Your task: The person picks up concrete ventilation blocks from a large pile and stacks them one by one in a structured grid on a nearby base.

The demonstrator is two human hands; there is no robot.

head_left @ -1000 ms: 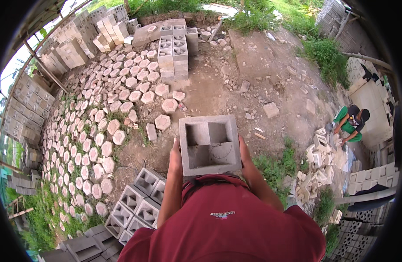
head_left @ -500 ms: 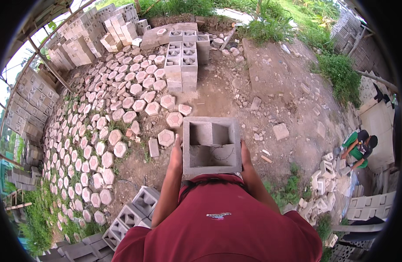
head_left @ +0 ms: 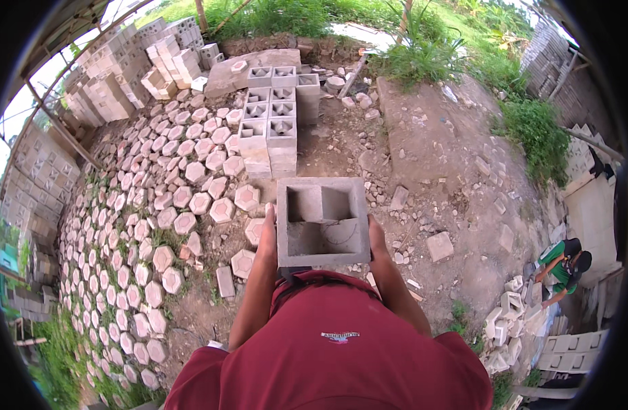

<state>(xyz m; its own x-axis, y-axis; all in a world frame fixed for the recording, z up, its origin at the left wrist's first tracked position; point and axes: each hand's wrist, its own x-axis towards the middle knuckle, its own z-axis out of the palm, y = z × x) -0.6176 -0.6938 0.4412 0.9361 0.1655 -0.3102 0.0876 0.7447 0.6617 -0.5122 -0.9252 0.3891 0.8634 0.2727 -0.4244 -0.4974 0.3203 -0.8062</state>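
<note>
A grey hollow concrete block (head_left: 322, 258) is held in front of my body, its patterned openings facing up. My left hand (head_left: 268, 236) presses against its left side, and my right hand (head_left: 377, 240) against its right side. The undersides of the block and most of my fingers are hidden. Just beyond it stands a stack of similar concrete blocks (head_left: 270, 154), several lined up in two columns, with one more block (head_left: 308, 96) at its right.
Hexagonal pavers (head_left: 184, 223) cover the ground at left. Pale blocks (head_left: 109, 99) are piled far left. Rubble and a loose slab (head_left: 439, 246) lie at right. A person in green (head_left: 558, 270) crouches by broken blocks (head_left: 508, 321) at far right.
I have moved forward with the block in both hands, and the stack now appears closer. The blocks at lower left have mostly slipped out of view.
</note>
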